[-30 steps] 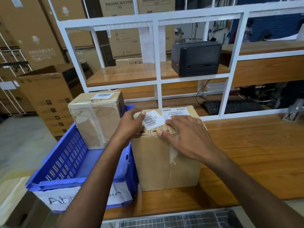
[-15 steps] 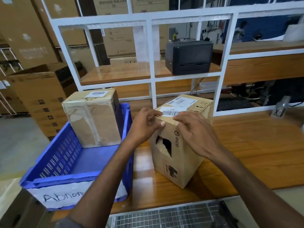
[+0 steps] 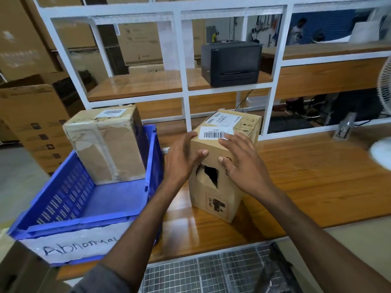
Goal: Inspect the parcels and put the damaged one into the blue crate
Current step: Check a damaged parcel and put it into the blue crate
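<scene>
Gripping rotated parcel [image 3: 213, 199], left hand [image 3: 182, 157], right hand [image 3: 241, 163], hole [image 3: 209, 174] now exposed

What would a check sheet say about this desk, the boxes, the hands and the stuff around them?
Surface: wooden table, shiny.
Job's things: torn box stands on the table with a hole in its front; taped box stands in the blue crate.
Clutter: fan at the right edge.
Hands: left hand and right hand both hold the torn box's top.
Cables: black cable hangs below the printer.
Surroundings: white shelf frame, keyboard behind it, cartons at left.
</scene>
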`<state>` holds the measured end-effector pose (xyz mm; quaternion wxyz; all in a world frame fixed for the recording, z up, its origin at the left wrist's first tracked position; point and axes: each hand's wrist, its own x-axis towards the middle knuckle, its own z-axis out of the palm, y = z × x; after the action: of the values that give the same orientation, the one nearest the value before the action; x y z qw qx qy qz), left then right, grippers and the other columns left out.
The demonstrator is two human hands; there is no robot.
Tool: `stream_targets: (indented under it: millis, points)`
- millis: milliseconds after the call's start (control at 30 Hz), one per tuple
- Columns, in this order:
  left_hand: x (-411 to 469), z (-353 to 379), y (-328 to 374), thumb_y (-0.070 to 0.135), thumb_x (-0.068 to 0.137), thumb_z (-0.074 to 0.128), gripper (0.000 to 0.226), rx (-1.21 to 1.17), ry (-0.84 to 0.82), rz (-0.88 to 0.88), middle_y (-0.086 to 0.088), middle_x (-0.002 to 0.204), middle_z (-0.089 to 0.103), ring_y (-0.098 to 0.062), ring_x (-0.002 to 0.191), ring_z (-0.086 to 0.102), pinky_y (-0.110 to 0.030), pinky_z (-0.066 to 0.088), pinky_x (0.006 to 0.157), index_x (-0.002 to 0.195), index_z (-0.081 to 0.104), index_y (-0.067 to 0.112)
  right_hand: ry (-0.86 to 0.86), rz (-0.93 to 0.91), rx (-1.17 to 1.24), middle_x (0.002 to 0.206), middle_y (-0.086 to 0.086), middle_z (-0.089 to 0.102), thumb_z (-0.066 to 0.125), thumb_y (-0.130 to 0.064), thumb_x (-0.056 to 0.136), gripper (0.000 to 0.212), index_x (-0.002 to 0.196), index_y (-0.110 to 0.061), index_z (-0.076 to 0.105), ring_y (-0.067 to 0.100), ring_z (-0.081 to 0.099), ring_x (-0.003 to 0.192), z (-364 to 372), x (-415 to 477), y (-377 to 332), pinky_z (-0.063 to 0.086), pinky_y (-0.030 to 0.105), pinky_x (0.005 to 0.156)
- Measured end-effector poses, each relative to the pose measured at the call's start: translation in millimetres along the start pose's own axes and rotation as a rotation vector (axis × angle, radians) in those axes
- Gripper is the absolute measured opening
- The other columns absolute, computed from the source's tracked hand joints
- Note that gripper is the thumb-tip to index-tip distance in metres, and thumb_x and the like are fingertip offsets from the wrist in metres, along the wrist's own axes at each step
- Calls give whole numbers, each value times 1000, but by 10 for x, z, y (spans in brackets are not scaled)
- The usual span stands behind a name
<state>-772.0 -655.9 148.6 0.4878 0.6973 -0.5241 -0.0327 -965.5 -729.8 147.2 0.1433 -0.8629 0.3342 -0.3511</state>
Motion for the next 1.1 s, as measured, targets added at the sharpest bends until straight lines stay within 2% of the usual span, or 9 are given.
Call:
stream_targets:
  millis: [100, 200, 400, 467, 533, 600, 800, 1000, 1100]
  points:
    - [-35, -10, 121, 59, 87, 75, 59, 2, 153, -33, 2, 133, 65, -10, 116, 59, -29, 51, 86, 136, 59, 30, 28, 28, 116, 156, -8, 49, 68, -23, 99, 45, 144, -27, 60, 11, 33, 149, -116, 107, 16, 32, 48, 123]
    - [25, -94, 287, 66, 86, 71, 60, 13, 276, -23, 7, 127, 67, -9, 115, 60, -28, 48, 89, 134, 60, 31, 105, 82, 258, 155, -8, 51, 74, -17, 94, 44, 136, -26, 66, 10, 42, 144, -277, 286, -44, 41, 44, 119]
    - [289, -251, 259, 56, 84, 79, 65, -66, 162, -58, 3, 130, 69, -12, 116, 65, -38, 58, 97, 139, 62, 28, 236, 240, 376, 139, -8, 63, 80, -26, 91, 43, 131, -27, 66, 6, 59, 124, -348, 536, -114, 54, 36, 105]
    - [260, -230, 241, 51, 88, 77, 63, -118, 94, -39, 7, 132, 68, -8, 119, 64, -26, 56, 96, 144, 56, 33, 226, 264, 387, 121, -12, 66, 78, -32, 92, 49, 137, -26, 60, -1, 62, 107, -282, 580, -136, 59, 35, 95]
    - [234, -208, 268, 48, 95, 72, 65, -83, 92, -30, 9, 136, 66, -1, 115, 59, 0, 43, 82, 153, 46, 32, 193, 243, 328, 127, -7, 64, 76, -40, 93, 59, 145, -31, 50, 8, 60, 114, -191, 626, -165, 56, 38, 96]
    - [250, -207, 296, 48, 99, 67, 63, -49, 123, -32, 8, 135, 67, 0, 111, 58, 7, 36, 70, 154, 44, 30, 153, 239, 277, 135, -4, 61, 75, -42, 93, 62, 147, -36, 44, 11, 52, 118, -123, 684, -206, 47, 33, 92]
    - [376, -240, 181, 50, 97, 67, 57, 68, 217, -59, 3, 130, 72, -18, 120, 66, -23, 40, 85, 147, 54, 26, 203, 242, 297, 115, -12, 68, 80, -38, 89, 58, 139, -36, 51, 10, 64, 104, 22, 848, -340, 57, 41, 91]
    - [365, -350, -181, 42, 89, 79, 69, -95, -128, -230, -4, 140, 53, -24, 129, 57, -47, 52, 106, 134, 31, 22, -44, 269, 393, 154, -4, 51, 61, -32, 104, 91, 164, -38, -7, 16, 56, 123, 154, 749, -287, 40, 34, 90]
    - [186, -307, -254, 36, 95, 75, 72, -148, -165, -216, 3, 132, 58, -22, 125, 61, -49, 53, 106, 149, 31, 19, -39, 291, 421, 151, -9, 53, 61, -40, 103, 92, 162, -43, -10, 20, 60, 123, 306, 531, -196, 44, 35, 90]
